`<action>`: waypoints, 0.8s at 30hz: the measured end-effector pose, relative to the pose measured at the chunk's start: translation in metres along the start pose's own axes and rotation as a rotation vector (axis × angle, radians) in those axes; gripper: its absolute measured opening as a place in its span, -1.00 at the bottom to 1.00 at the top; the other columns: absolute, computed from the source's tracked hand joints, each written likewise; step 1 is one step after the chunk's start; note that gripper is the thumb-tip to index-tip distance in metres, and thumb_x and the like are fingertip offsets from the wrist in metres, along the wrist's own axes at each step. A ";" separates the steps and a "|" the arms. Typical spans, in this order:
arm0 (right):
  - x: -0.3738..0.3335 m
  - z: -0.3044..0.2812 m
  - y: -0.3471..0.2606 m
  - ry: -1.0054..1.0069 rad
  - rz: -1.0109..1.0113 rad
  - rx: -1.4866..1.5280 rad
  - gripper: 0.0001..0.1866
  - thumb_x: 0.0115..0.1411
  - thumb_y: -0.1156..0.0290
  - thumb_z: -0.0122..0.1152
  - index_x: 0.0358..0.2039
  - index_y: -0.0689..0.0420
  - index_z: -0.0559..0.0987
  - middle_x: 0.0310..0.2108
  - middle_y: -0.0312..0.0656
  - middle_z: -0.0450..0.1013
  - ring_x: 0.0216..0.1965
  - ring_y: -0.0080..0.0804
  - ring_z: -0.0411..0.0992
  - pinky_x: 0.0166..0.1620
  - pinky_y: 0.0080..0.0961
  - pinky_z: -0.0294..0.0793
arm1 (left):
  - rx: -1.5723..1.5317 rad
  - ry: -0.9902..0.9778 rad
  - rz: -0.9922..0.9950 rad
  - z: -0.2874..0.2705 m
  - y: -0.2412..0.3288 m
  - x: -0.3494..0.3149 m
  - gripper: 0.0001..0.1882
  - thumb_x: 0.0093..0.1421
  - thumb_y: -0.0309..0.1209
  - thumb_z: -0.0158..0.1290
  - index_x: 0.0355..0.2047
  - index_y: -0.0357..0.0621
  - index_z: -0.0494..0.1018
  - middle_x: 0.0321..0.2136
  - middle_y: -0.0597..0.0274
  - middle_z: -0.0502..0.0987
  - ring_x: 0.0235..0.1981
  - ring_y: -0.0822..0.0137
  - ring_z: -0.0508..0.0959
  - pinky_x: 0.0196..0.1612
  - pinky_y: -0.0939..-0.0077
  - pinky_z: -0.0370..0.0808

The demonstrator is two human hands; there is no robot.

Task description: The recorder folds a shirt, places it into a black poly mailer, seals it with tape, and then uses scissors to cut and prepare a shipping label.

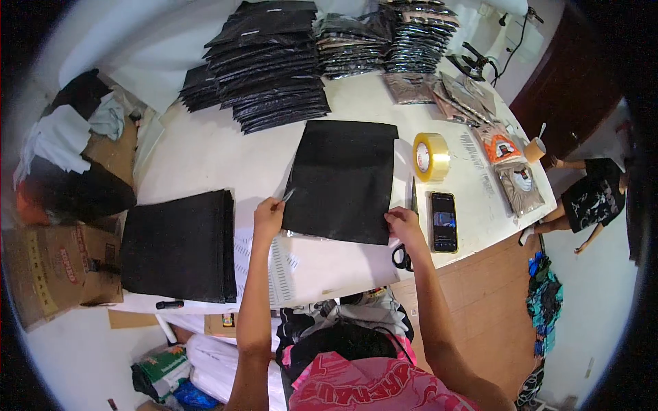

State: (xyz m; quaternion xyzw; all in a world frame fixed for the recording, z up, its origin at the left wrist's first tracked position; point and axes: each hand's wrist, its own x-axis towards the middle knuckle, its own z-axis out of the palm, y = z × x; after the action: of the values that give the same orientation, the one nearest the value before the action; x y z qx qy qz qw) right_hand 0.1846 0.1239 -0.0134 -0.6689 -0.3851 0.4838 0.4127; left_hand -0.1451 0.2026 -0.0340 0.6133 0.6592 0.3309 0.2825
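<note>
Head view: the black sheet [346, 179] lies flat on the white table [179, 154], off centre toward 1 o'clock. My left hand [269, 218] pinches a small pale item, unidentifiable, at the sheet's 8 o'clock edge; my right hand [404, 226] pinches its 4 o'clock edge. Judged light, pliable, slightly slippery: hold opposite edges. Print marks the carton [51, 270] near 9 o'clock and the orange-labelled packet [499, 146] at 2.

We identify a packing workshop by the tabletop [185, 154]: bagged packets [267, 68] stacked along its far edge, a tape roll [440, 157] and scissors [414, 197] on its right half, a cardboard box [58, 270] at its left.
</note>
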 end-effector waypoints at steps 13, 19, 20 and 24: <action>0.038 -0.002 0.022 0.080 -0.169 0.194 -0.90 0.26 0.35 0.08 -0.26 0.05 0.50 -0.43 -0.42 0.39 -0.55 -0.64 0.24 -0.54 -0.63 0.19 | -0.472 -0.070 -0.241 0.001 0.002 -0.022 -0.77 0.27 -0.21 0.02 -0.21 -0.08 0.44 -0.34 0.25 0.44 -0.37 0.36 0.44 -0.54 0.39 0.46; -0.040 -0.020 0.036 -0.012 0.199 0.467 -0.89 0.24 0.28 0.11 -0.36 0.00 0.50 -0.52 -0.49 0.32 -0.52 -0.75 0.24 -0.53 -0.70 0.15 | -0.671 -0.046 -0.536 -0.007 0.027 -0.105 -0.86 0.28 -0.31 0.02 -0.29 -0.09 0.47 -0.29 0.27 0.42 -0.26 0.46 0.38 -0.44 0.45 0.45; -0.051 -0.019 0.034 -0.006 0.160 0.490 -0.92 0.23 0.30 0.12 -0.39 -0.02 0.49 -0.55 -0.52 0.29 -0.56 -0.78 0.20 -0.56 -0.71 0.09 | -0.666 -0.051 -0.549 -0.009 0.025 -0.114 -0.86 0.28 -0.31 0.02 -0.29 -0.09 0.47 -0.29 0.27 0.42 -0.26 0.46 0.38 -0.44 0.45 0.45; -0.065 -0.016 0.014 0.021 0.136 0.557 -0.93 0.20 0.37 0.11 -0.44 -0.01 0.47 -0.57 -0.52 0.28 -0.60 -0.77 0.18 -0.59 -0.71 0.05 | -0.878 -0.055 -0.530 -0.013 0.027 -0.129 -0.87 0.22 -0.33 0.11 -0.33 -0.09 0.45 -0.31 0.26 0.44 -0.25 0.44 0.38 -0.37 0.53 0.40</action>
State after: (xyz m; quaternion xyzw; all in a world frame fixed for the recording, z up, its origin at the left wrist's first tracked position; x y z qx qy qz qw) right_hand 0.1859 0.0564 -0.0016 -0.5590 -0.1873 0.5905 0.5511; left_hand -0.1271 0.0734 -0.0097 0.2574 0.5833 0.4773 0.6047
